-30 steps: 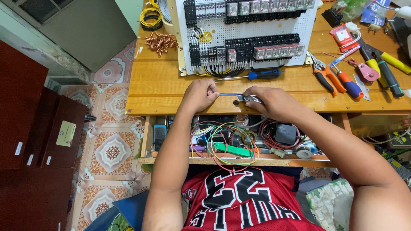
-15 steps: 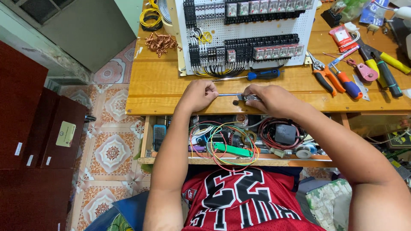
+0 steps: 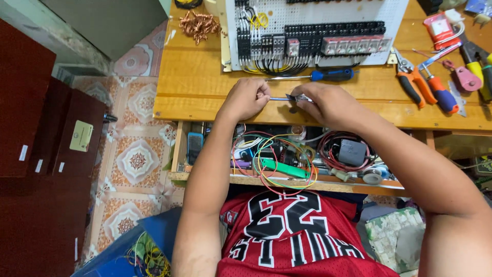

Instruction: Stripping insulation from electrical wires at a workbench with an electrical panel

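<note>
Head view looks down on both hands meeting near the front edge of the wooden bench (image 3: 195,90). Left hand (image 3: 247,98) has its fingers closed round one end of a thin blue wire (image 3: 279,98), while right hand (image 3: 328,104) pinches a small metal tool (image 3: 299,97) on the other end. Wire lies between them, just above the bench. A blue-handled screwdriver (image 3: 315,76) lies just behind, before the white wiring panel (image 3: 312,31). Keeping the wire taut and the tool square to it would likely serve best.
</note>
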